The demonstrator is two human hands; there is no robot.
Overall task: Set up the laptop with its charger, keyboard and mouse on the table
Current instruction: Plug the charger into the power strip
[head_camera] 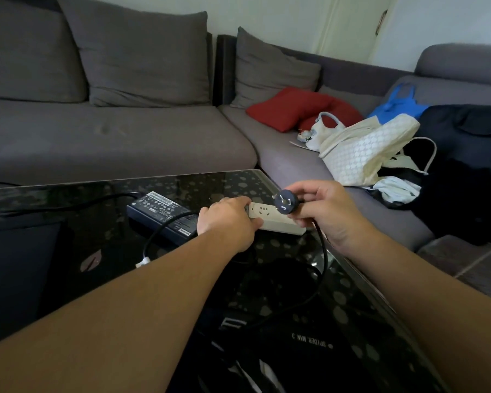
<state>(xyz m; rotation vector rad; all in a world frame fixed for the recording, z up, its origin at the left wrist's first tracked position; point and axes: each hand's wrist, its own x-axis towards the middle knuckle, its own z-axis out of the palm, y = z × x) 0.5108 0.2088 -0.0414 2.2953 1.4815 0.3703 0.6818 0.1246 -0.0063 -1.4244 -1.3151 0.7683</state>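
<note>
Two hands at a power strip, plug held ready above it.

On the dark glass desk (68, 219) the charger brick (160, 215) lay label up, just left of the white power strip (275, 219). The left hand (227, 219) gripped the strip's near end, fingers curled over it and thumb against its side. The right hand (329, 211) pinched the black plug (288, 204) just above the strip, prongs facing the camera, its cable (322, 251) hanging down.
</note>
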